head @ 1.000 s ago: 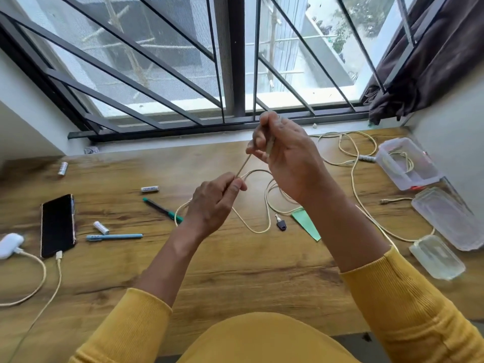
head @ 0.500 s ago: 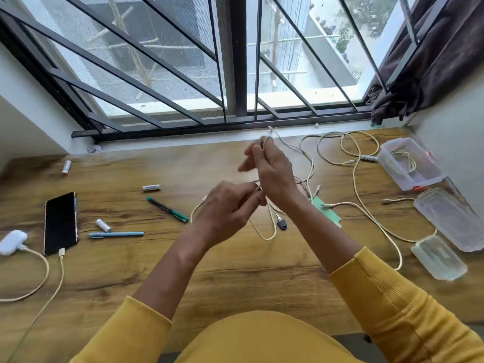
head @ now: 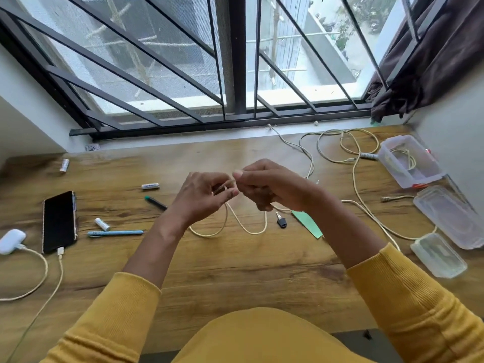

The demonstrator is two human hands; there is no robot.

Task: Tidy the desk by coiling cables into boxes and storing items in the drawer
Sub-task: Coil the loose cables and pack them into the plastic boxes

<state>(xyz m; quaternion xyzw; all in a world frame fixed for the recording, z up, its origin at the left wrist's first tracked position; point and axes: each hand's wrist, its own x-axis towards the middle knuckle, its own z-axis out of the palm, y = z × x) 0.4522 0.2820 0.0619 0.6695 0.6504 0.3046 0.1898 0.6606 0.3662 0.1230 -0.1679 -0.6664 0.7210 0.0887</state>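
Both hands meet above the worktop [head: 235, 271] centre — left hand [head: 204, 197] and right hand [head: 264, 187] each pinch the cream cable [head: 251, 230], loops hanging toward six o'clock.

Both hands up over the wooden worktop [head: 235, 279], left hand [head: 203, 199] and right hand [head: 267, 186] pinching a cream cable [head: 230, 226] whose loops sag onto the wood. Phone [head: 59, 221] on the left, pens and batteries scattered about, and a clear box [head: 408, 163] with a coiled cable far right.
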